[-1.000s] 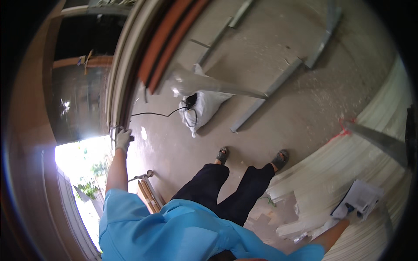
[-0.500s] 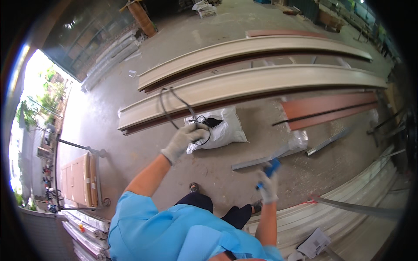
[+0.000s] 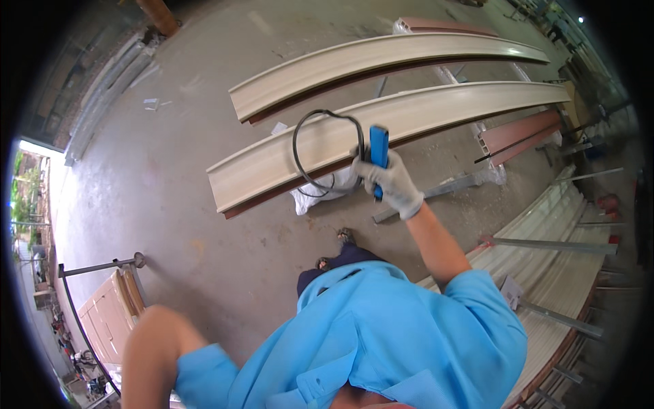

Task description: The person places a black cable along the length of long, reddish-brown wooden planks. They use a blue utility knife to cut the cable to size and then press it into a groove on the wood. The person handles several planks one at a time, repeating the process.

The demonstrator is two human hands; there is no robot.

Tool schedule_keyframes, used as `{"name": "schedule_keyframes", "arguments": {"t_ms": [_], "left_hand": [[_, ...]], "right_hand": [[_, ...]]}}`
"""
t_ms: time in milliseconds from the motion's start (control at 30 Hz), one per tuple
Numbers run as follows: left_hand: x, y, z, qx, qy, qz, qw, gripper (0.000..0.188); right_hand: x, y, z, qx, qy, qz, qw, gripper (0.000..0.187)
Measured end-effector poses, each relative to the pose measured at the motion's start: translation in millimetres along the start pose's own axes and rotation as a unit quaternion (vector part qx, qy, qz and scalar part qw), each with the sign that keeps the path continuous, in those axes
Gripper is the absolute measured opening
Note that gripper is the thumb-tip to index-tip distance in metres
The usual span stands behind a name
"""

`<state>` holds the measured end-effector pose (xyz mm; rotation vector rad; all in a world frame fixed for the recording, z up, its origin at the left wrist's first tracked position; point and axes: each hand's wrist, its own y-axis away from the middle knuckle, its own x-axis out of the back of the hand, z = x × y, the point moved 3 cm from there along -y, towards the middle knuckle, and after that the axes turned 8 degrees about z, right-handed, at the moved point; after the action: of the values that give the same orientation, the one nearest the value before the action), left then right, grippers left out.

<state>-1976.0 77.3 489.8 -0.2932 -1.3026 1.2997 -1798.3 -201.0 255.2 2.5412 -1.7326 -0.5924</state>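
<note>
My right hand, in a pale work glove, is raised in front of me and closed around a blue handle-shaped tool. A black cable curls from the tool in a loop to the left. My left hand is out of view; only the bare left upper arm shows at the lower left, bent below my blue shirt. My feet stand on the concrete floor just under the raised hand.
Two long beige panels lie across the floor ahead, with a white bag by the nearer one. Stacked pale panels and metal bars fill the right. Wooden door panels lean on a rack at lower left.
My right hand has risen with the blue tool and now holds the looped cable too. My left hand let go of the cable and dropped out of view. The view swung left.
</note>
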Motion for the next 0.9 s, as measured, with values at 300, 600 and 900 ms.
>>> {"name": "schedule_keyframes", "arguments": {"t_ms": [300,600,900], "left_hand": [[112.5,26.4,0.8,-0.111,0.038,-0.059,0.991,0.040],[270.7,103.6,-73.9,-0.128,0.079,-0.086,0.985,0.045],[345.6,104.2,-226.3,-0.111,0.200,-0.128,0.965,0.049]], "right_hand": [[-60.6,-83.9,-31.6,0.087,0.045,0.110,0.989,0.023],[-183.3,-125.9,-11.4,0.189,-0.097,0.180,0.960,0.019],[-249.2,-156.5,-29.1,0.266,-0.255,0.039,0.929,0.021]]}}
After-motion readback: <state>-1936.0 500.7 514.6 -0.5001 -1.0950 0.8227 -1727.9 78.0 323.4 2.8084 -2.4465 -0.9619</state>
